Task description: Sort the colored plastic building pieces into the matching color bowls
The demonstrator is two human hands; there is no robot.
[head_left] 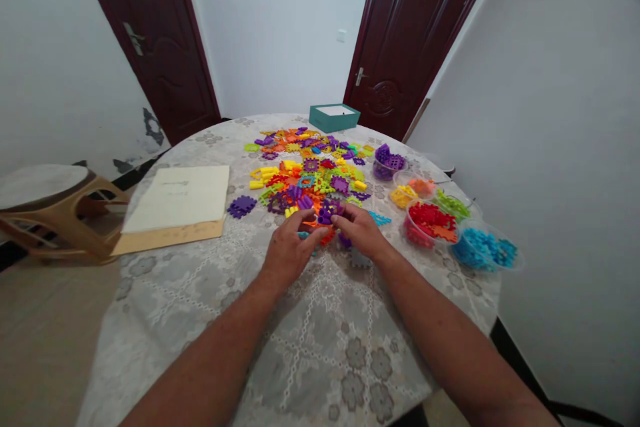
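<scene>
Two hands met at the near edge of the pile (313, 167) of bright interlocking plastic pieces spread over the middle of the round table (320, 347), which wore a pale lace-patterned cloth. Your right hand (357, 227) had its fingers drawn together and pinched a purple piece (329, 211) at the pile's front edge. Your left hand (290, 247) came in from the other side, fingers curled, tips just beside that same piece and over some orange pieces (320, 227). I cannot tell whether the left hand actually gripped anything, since the knuckles hid the fingertips. The two hands sat close, nearly touching. To your right stood a row of clear bowls sorted by colour: a purple bowl (389, 163) farthest, then an orange bowl (421, 185), a yellow bowl (403, 196), a green bowl (453, 204), a red bowl (430, 223) and a blue bowl (483, 248) nearest the table's edge. A teal box (334, 117) rested at the far side. To your left a sheet of paper (180, 195) lay on a brown envelope (167, 237), and a wooden stool (55, 213) stood beside the table.
</scene>
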